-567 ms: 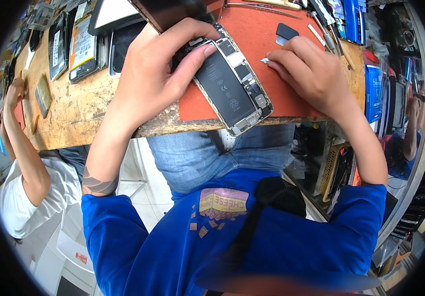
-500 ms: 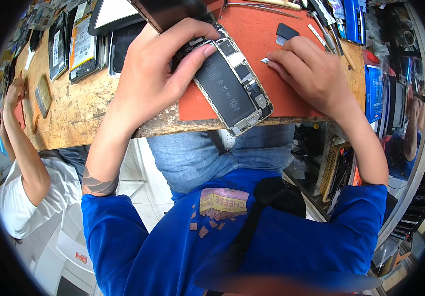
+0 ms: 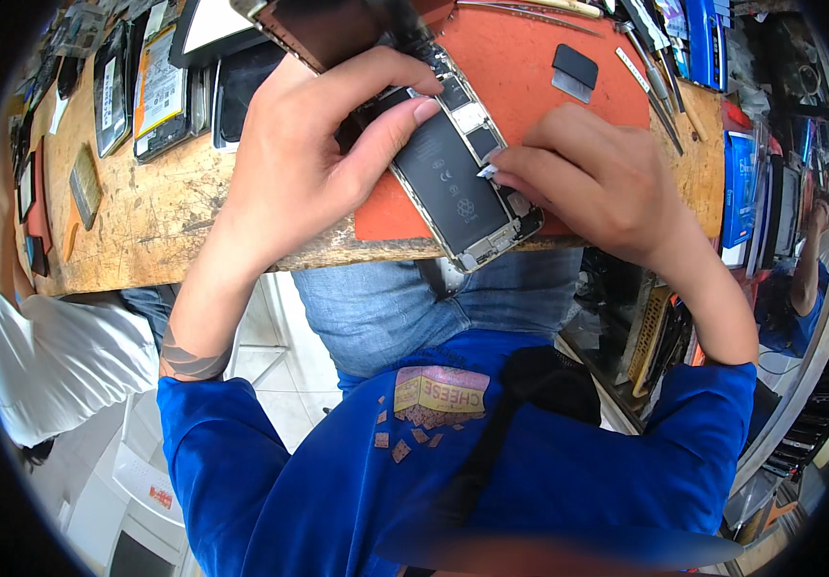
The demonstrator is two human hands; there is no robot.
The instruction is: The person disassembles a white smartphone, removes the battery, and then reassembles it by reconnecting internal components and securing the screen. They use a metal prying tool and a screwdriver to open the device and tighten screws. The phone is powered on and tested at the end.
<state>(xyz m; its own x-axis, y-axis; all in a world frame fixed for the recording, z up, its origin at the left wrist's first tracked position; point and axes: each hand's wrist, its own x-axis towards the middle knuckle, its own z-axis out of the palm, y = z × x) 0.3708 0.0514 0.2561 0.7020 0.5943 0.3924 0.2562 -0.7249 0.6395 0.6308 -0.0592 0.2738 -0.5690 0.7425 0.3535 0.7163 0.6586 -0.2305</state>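
My left hand [image 3: 309, 163] grips the upper part of an opened smartphone [image 3: 439, 192], with its thumb over the top of the black battery. The dark screen assembly [image 3: 333, 29] is lifted up at the phone's top end. My right hand [image 3: 588, 183] pinches a small white-and-silver piece [image 3: 487, 171] over the phone's right side, beside the battery; exactly what the piece is I cannot tell. Beneath both lies an orange-red mat [image 3: 496, 58], the phone's bottom end reaching past the bench edge. A small black-and-grey flat piece [image 3: 575, 69] rests on the mat beyond my right hand.
Device parts [image 3: 160, 96] and a brush [image 3: 85, 188] lie left on the worn wooden bench [image 3: 121, 260]. Slim tools [image 3: 650, 77] line the mat's right; blue packages [image 3: 740, 183] crowd the right side. A co-worker in white [image 3: 68, 365] sits at far left.
My right hand has moved left and down, bringing the small piece from over the mat onto the phone. The co-worker's arm has shifted further left.
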